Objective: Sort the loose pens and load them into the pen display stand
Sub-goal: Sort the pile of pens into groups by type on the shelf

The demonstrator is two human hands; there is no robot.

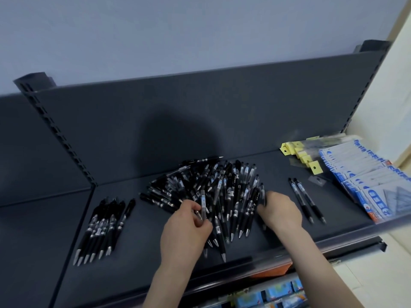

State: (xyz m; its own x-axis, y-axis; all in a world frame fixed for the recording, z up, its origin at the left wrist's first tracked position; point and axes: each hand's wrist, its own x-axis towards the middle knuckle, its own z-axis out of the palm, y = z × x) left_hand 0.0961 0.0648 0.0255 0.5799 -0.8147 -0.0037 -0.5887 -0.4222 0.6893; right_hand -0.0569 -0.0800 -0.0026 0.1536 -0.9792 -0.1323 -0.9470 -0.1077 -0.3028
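Dark grey shelf [138,241] carries a loose heap of black pens [222,185] at its middle, a neat bundle of pens [104,223] well to the left and two pens [304,198] side by side on the right. Over the heap the left hand [186,223] pinches one pen [202,204] in curled fingers; the right hand [281,211] digs into the heap's right side, whether its fingers grip anything I cannot tell

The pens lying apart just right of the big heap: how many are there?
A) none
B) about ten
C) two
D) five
C: only two pens lie side by side between the big heap and the blue packets; the larger bunch sits on the heap's left.
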